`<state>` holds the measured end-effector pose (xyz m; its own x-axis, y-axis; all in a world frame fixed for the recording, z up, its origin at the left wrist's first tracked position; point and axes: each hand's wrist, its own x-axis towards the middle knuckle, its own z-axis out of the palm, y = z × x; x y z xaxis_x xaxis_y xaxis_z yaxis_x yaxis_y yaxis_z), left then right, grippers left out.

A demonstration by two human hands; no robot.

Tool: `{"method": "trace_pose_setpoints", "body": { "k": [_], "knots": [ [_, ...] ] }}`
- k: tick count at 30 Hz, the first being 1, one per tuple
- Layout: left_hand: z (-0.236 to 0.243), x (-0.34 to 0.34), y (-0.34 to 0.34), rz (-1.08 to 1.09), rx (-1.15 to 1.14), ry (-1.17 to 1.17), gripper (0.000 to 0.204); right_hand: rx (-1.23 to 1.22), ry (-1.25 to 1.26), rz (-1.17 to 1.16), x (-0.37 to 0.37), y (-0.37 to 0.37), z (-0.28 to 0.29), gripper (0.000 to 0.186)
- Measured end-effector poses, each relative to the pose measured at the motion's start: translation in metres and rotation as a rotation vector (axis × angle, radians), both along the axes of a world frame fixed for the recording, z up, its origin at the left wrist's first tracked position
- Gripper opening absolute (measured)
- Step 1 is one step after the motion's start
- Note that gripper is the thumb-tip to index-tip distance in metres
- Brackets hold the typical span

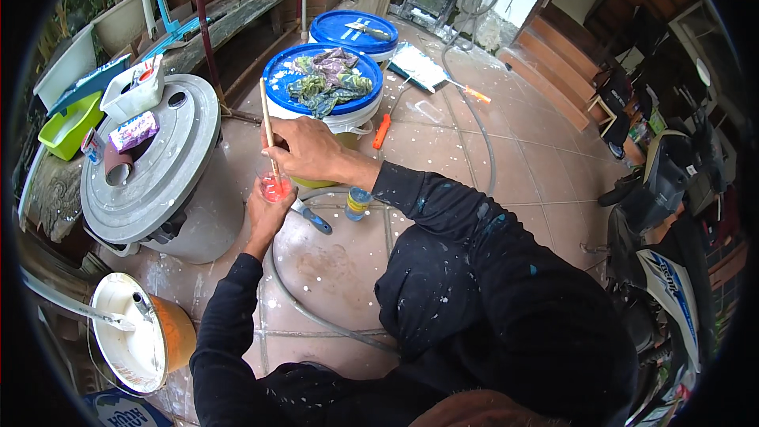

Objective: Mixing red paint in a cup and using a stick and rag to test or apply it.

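Observation:
My left hand [264,215] is wrapped round a small clear cup [277,188] with red-pink paint in it. My right hand [310,146] pinches a thin wooden stick [266,103], held nearly upright; its lower end reaches into the cup, so I cannot tell whether it carries bristles. On the tiles just right of the cup lies a tool with a blue handle [318,221], its far end partly hidden by my left hand. Beside it stands a small jar [357,204] with a yellow label.
Ahead are two blue-lidded buckets, the nearer lid [277,71] bearing crumpled rags [332,83]. A grey lidded bin [150,166] stands left, a paint bucket [170,332] lower left. A hose [277,277] crosses the tiles. A paint tray [417,66] lies beyond; a motorbike [668,292] stands right.

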<state>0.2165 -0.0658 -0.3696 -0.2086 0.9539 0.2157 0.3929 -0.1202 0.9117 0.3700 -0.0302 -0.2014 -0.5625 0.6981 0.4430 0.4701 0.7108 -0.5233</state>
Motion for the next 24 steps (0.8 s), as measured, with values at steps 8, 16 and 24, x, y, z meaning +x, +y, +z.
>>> {"method": "trace_pose_setpoints", "body": {
  "k": [8, 16, 24],
  "knots": [
    [0.0032, 0.0018, -0.0012, -0.034, -0.005, -0.019, 0.061, 0.017, 0.0, 0.0, -0.0001, 0.0014, -0.0004, 0.015],
    [0.0056, 0.0012, -0.001, -0.015, -0.026, 0.022, 0.062, -0.038, -0.006, 0.0, 0.0004, 0.0022, -0.0003, 0.014],
    [0.004, 0.0018, -0.0019, -0.019, 0.063, -0.061, 0.059, -0.065, 0.046, -0.036, 0.0, 0.0083, -0.006, 0.012]
  ]
}}
